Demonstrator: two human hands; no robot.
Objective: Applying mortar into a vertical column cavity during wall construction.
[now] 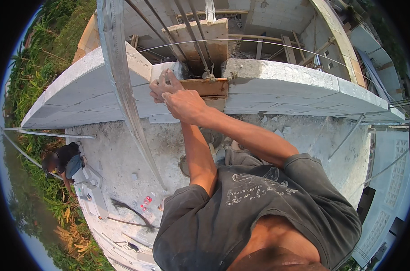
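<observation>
My left hand point(165, 85), its fingers dusty and bent, is at the end of the white block wall point(281, 77), beside the left side of the column gap. My right hand point(184, 104) overlaps it from below, fingers curled; what either hand grips is hidden. Just right of my hands, a brown board point(207, 86) spans the gap under vertical steel rods point(200, 49) with grey lumps at their base. A larger board point(214, 31) stands behind the rods. A long metal bar point(119, 81) slants down to the floor left of my hands.
A crouching person point(69, 162) works at the slab's left edge, above plants. The concrete floor point(110, 144) holds a red-labelled bottle point(147, 201), dark cable point(132, 214) and rubble. A wire crosses above the wall. Metal braces point(347, 135) slant at the right. Timber framing point(288, 49) lies beyond the wall.
</observation>
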